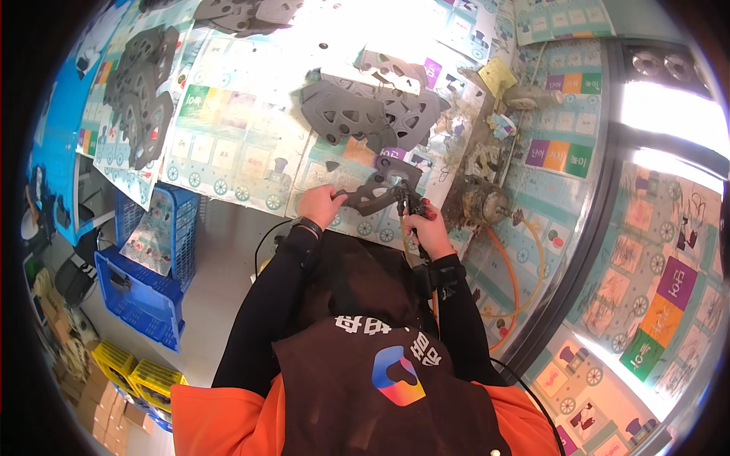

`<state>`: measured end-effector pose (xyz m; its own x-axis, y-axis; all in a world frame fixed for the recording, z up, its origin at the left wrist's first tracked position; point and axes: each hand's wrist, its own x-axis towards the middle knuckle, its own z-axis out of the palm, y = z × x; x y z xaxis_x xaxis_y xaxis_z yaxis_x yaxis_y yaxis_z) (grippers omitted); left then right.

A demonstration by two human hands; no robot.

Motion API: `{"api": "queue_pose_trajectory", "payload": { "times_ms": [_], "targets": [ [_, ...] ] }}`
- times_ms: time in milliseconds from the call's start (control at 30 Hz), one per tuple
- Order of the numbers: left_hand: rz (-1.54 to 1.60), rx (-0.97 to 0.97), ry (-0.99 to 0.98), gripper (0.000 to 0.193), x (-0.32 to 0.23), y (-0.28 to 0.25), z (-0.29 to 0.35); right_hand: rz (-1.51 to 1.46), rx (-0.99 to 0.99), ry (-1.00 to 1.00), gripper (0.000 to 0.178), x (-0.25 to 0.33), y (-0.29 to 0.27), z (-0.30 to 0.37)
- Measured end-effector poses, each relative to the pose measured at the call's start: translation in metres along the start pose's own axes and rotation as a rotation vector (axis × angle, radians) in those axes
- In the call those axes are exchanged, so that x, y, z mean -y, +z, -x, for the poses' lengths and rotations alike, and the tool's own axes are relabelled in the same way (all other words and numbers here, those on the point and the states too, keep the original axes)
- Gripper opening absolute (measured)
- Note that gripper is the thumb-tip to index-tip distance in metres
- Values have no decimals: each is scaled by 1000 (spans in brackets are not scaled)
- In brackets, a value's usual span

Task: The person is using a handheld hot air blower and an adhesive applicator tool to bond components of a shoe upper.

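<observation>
"Two hands busy. What's in each?"

"My left hand [319, 207] pinches one end of the grey piece [371, 201]; my right hand [430, 230] is closed round the tool [414, 205], its head at the piece's right side. Whether it bites, I can't tell."

"Where's the piece?"

"Between my hands, at the near edge of the bench [242, 176]."

"What could go wrong?"

"It's pinched at one end, so it could twist under the tool's force. Then the tool might slip and nick a thin rib."

"And farther out?"

"Just beyond lies the pile [342, 110]; a careless push could scatter it. On my right, by the grimy fixture [487, 201], hangs an orange hose [514, 285]; a wide swing of my elbow might snag it."
</observation>
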<state>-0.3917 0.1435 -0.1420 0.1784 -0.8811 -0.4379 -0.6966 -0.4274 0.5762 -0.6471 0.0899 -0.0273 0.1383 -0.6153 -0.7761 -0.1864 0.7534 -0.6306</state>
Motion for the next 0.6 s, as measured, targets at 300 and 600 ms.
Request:
{"api": "queue_pose_trajectory", "payload": {
  "times_ms": [300,600],
  "targets": [
    [6,-12,11,37,-1,0,0,71,67,-8,15,-3,7,-1],
    [-14,68,-43,35,-4,-5,-1,99,100,52,17,0,10,4]
  ]
}}
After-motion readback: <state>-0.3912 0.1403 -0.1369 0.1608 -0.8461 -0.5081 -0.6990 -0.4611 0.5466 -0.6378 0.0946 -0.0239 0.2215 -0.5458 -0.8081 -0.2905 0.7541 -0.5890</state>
